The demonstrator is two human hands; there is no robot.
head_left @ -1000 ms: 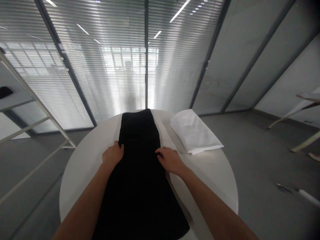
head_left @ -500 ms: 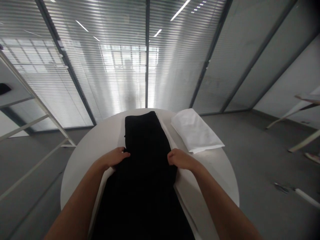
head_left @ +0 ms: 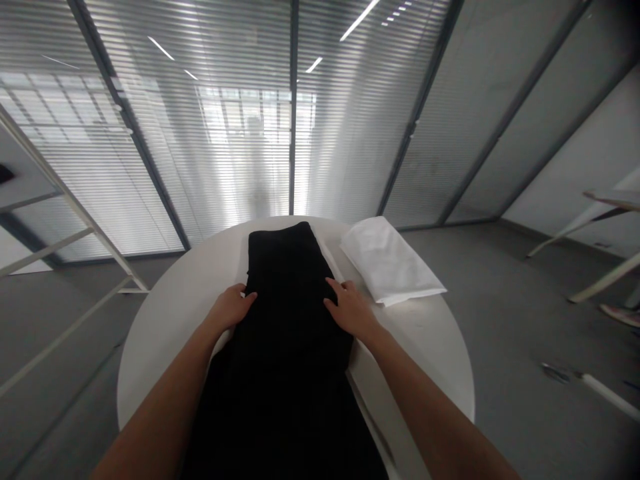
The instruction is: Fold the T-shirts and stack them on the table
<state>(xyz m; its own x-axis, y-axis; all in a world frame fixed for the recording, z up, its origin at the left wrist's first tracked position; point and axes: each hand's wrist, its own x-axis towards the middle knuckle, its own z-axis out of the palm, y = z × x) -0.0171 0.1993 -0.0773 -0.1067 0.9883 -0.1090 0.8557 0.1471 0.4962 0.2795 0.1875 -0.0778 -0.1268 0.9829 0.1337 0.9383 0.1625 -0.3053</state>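
A long piece of folded black clothing (head_left: pixel 287 287) lies lengthwise over the white round table (head_left: pixel 165 320); its exact kind cannot be made out. Its near end merges with dark fabric at the bottom of the view. At its left edge, my left hand (head_left: pixel 233 308) is closed on the cloth, thumb on top, with the other fingers partly hidden. My right hand (head_left: pixel 353 312) rests at the right edge, thumb and forefinger spread apart over the black cloth. Right of it lies a folded white cloth (head_left: pixel 393 260), untouched by either hand.
Behind the table stands a glass partition with blinds (head_left: pixel 240 160). A pale metal frame (head_left: pixel 95 227) rises at the left. On the right are another table's legs (head_left: pixel 605 277), part of a shoe (head_left: pixel 620 315) and a white bar (head_left: pixel 610 395) near the floor.
My right hand has loosened its grip on the black clothing's edge and spread its fingers. My left hand has shifted slightly forward along the left edge. The clothing has barely moved.
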